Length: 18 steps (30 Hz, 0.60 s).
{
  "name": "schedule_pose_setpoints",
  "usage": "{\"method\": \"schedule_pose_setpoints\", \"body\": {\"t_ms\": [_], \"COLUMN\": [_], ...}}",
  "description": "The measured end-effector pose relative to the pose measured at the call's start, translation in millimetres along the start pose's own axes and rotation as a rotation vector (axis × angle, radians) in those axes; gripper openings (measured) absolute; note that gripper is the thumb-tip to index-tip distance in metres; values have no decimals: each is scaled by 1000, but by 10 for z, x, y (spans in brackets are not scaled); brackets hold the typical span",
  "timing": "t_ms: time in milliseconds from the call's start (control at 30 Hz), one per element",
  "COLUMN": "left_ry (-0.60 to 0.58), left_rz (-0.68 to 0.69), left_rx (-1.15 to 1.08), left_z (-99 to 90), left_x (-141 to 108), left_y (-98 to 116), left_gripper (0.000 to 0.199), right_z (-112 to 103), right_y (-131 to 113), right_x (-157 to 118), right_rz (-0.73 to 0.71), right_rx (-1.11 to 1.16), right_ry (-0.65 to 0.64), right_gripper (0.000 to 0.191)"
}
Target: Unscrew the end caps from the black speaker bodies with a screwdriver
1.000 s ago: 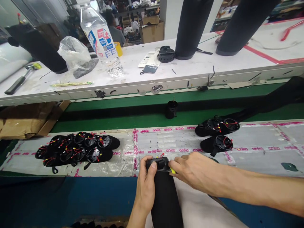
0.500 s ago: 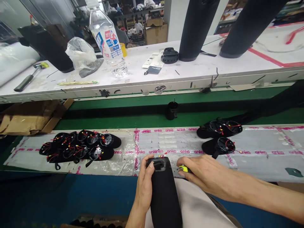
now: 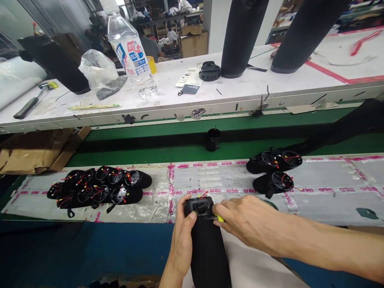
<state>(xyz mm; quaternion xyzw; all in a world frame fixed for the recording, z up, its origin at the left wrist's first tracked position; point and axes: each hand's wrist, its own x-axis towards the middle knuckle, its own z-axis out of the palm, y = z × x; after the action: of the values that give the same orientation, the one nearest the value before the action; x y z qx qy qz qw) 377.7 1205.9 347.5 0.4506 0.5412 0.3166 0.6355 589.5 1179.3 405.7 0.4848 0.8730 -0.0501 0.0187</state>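
Note:
A long black cylinder [image 3: 210,252] with a dark end piece and small red and yellow wires at its top lies over my lap. My left hand [image 3: 182,240] is wrapped round its left side, thumb beside the recessed panel [image 3: 201,207]. Pinched in my right hand [image 3: 243,218] is a small tool with a yellow-green handle [image 3: 219,218], held against the right edge of the end piece. The tool's tip is too small to make out.
Several black wired cylinders [image 3: 120,195] lie on the taped board at left, three more [image 3: 280,183] at right. The white shelf [image 3: 168,94] beyond carries a bottle [image 3: 132,56], a hammer [image 3: 31,105] and upright black tubes [image 3: 243,38]. A cardboard box [image 3: 36,150] sits at left.
My right hand has moved left with the yellow-green tool and now meets the cylinder's end piece. My left thumb has shifted slightly down. The camera view has shifted a little.

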Motion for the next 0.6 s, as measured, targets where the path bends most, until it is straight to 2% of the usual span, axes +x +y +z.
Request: {"method": "schedule_pose_setpoints", "body": {"t_ms": [133, 333, 500, 600], "left_ry": [-9, -43, 46, 67], "left_rz": [-43, -43, -3, 0], "left_rx": [9, 68, 156, 182], "left_z": [-18, -50, 9, 45], "left_x": [-46, -82, -143, -157], "left_y": [102, 136, 150, 140], "left_gripper": [49, 48, 48, 49], "right_z": [48, 32, -105, -111], "right_y": [11, 14, 19, 44], "right_x": [27, 53, 36, 8], "right_rz": [-14, -47, -90, -147], "right_rx": [-50, -83, -105, -129], "right_ry": [-11, -33, -21, -41], "right_gripper": [12, 11, 4, 11]}}
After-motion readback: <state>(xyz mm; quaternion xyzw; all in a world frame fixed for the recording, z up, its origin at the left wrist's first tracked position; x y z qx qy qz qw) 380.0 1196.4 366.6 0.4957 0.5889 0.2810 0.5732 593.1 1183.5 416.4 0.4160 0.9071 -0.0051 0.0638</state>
